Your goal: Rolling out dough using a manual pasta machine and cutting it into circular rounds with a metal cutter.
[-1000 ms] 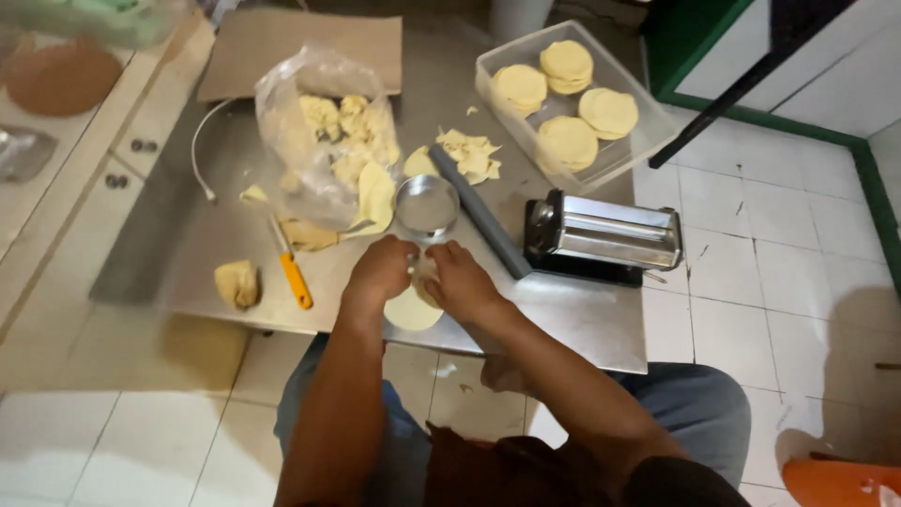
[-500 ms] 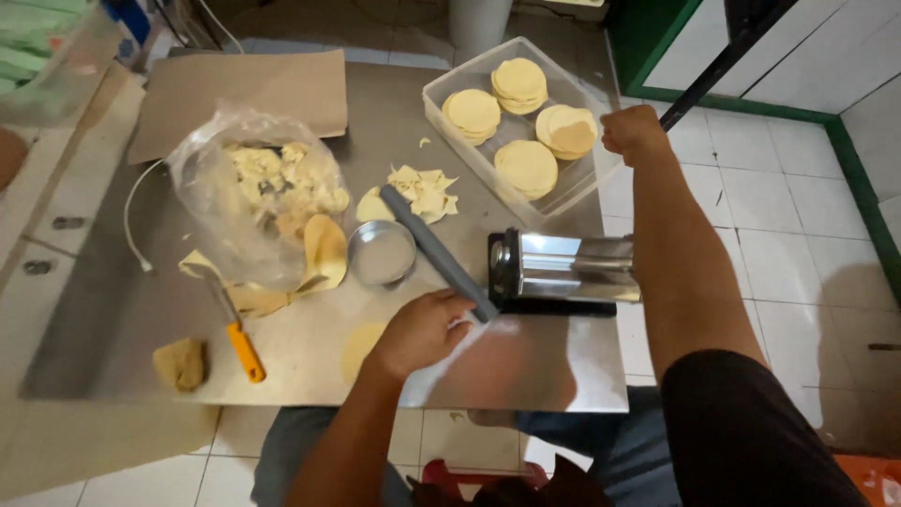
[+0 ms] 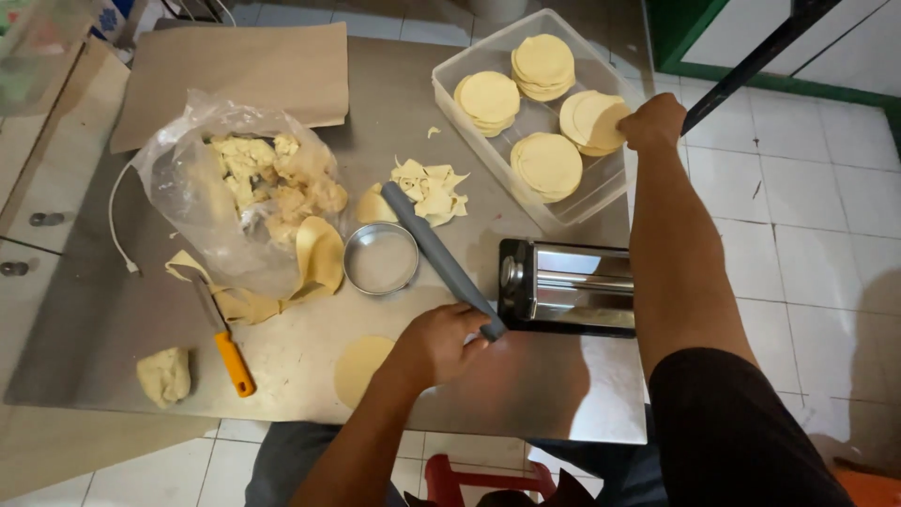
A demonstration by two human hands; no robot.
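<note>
Dough rounds, pale yellow and flat, sit in four stacks inside the clear plastic tub at one o'clock on the counter, where the right hand is closed on the top round of the right-hand stack. One more round lies by the left hand, which rests with loosely curled fingers at the grey rolling pin. At ten o'clock, one clear bag holds dough scraps.

The right hand is laying a dough round into the clear tub; the left hand is resting beside another dough disc.
</note>
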